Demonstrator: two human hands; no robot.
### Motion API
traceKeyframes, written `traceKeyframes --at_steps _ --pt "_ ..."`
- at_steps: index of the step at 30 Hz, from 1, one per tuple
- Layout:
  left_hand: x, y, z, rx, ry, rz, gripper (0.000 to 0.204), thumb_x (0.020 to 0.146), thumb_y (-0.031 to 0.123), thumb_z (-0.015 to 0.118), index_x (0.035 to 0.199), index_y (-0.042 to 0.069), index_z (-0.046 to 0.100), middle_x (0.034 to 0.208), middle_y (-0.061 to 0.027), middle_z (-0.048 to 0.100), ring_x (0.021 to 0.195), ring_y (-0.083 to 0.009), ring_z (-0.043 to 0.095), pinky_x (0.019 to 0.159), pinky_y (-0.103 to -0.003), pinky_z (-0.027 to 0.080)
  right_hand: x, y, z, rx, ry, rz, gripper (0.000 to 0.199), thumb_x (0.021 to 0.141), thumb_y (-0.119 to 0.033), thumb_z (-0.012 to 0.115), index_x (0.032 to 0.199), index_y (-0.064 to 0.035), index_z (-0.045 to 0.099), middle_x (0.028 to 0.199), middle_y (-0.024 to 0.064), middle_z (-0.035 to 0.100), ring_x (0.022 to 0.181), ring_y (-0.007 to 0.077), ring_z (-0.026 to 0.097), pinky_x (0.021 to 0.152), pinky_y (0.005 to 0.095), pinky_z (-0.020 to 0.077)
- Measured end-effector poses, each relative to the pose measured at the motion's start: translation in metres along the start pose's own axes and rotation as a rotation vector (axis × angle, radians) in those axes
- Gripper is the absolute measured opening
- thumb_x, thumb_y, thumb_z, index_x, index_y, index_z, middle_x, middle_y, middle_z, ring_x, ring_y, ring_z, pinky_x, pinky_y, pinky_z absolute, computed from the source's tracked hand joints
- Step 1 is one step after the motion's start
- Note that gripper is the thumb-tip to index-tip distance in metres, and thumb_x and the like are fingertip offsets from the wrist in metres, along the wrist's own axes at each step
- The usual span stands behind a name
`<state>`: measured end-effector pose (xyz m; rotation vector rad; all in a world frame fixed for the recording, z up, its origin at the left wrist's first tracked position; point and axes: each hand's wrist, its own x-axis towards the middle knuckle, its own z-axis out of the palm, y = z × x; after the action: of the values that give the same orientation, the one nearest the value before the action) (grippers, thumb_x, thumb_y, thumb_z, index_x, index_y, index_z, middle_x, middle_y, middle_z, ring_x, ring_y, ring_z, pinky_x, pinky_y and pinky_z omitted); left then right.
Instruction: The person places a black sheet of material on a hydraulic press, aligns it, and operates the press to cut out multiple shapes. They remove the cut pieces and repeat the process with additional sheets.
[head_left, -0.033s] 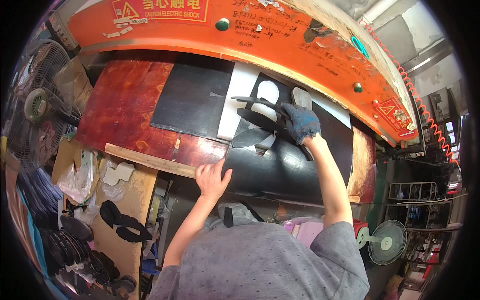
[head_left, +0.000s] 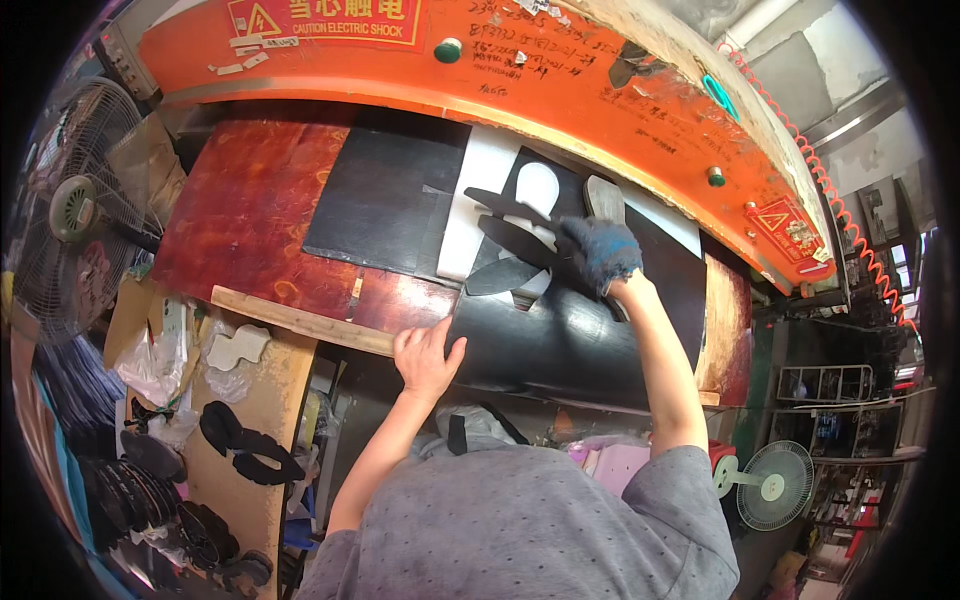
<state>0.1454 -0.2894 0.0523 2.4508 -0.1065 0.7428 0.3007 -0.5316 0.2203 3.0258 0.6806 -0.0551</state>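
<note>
My left hand point(head_left: 428, 360) is bare, its fingers spread at the table's front edge, beside the left edge of a large black sheet point(head_left: 540, 350). My right hand point(head_left: 603, 252) wears a dark blue-grey glove and is over the sheet. Its fingers point down, blurred and partly hidden. Just left of the glove are several thin black sole-shaped pieces: an upper one point(head_left: 505, 205), a middle one point(head_left: 515, 240) and a lower one point(head_left: 502, 276). Behind the glove lies a grey block point(head_left: 604, 198). White shows through a rounded sole-shaped opening point(head_left: 538, 185) in the sheet.
An orange machine beam point(head_left: 560, 90) spans the far side above the red worktop point(head_left: 260, 200). A second black sheet point(head_left: 390, 195) lies left of a white strip point(head_left: 465, 225). At lower left, a side table point(head_left: 235, 500) holds black cut pieces point(head_left: 250, 445). Fans stand on both sides.
The upper black piece has come away from my right fingertips and now lies tilted lower at its right end. My right hand has shifted slightly; my left hand has barely moved.
</note>
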Motion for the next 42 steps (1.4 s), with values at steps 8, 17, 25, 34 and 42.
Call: traceKeyframes --at_steps 8,17,25,34,42 --pt "0.000 0.001 -0.001 -0.001 -0.007 -0.023 0.035 0.079 0.034 0.069 0.107 0.012 0.067 0.073 -0.0028 0.061 0.072 -0.0203 0.057 0.083 -0.036 0.040 -0.006 -0.040 0.006 -0.118 -0.353 0.173 0.107 0.051 -0.059 0.080 0.140 -0.0148 0.040 0.136 0.0188 0.045 0.125 0.0372 0.045 0.099 0.0479 0.0395" --pt "0.003 0.000 0.003 0.014 0.040 0.009 0.034 0.082 0.038 0.064 0.103 0.012 0.067 0.070 -0.0028 0.062 0.071 -0.0195 0.058 0.083 -0.035 0.039 0.004 -0.051 0.043 -0.050 0.005 0.056 0.082 0.058 -0.035 0.073 0.132 -0.0116 0.048 0.118 0.0140 0.055 0.110 0.0341 0.053 0.090 0.0463 0.0459" --pt "0.004 -0.006 0.008 0.023 0.055 0.073 0.036 0.082 0.038 0.063 0.104 0.010 0.066 0.071 -0.0025 0.062 0.071 -0.0208 0.058 0.084 -0.036 0.040 0.002 -0.023 0.060 0.729 0.156 0.372 0.051 0.079 -0.033 0.065 0.116 0.0021 0.060 0.093 0.0236 0.068 0.088 0.0322 0.067 0.077 0.0373 0.0512" --pt "0.003 -0.006 0.006 0.020 0.029 0.044 0.046 0.082 0.037 0.064 0.120 0.011 0.058 0.111 -0.0086 0.062 0.103 -0.0273 0.057 0.091 -0.042 0.038 -0.118 0.007 0.051 2.165 0.490 0.450 0.037 0.078 -0.006 0.064 0.113 0.0059 0.058 0.100 0.0178 0.066 0.085 0.0295 0.067 0.078 0.0442 0.0573" --pt "0.009 0.077 0.019 -0.214 -0.331 0.419 0.036 0.076 0.031 0.070 0.109 0.016 0.066 0.123 -0.0080 0.054 0.121 -0.0321 0.044 0.105 -0.052 0.027 -0.297 0.021 0.098 2.363 1.087 0.626 0.037 0.083 -0.006 0.058 0.118 0.0059 0.056 0.101 0.0167 0.066 0.088 0.0307 0.066 0.079 0.0446 0.0552"
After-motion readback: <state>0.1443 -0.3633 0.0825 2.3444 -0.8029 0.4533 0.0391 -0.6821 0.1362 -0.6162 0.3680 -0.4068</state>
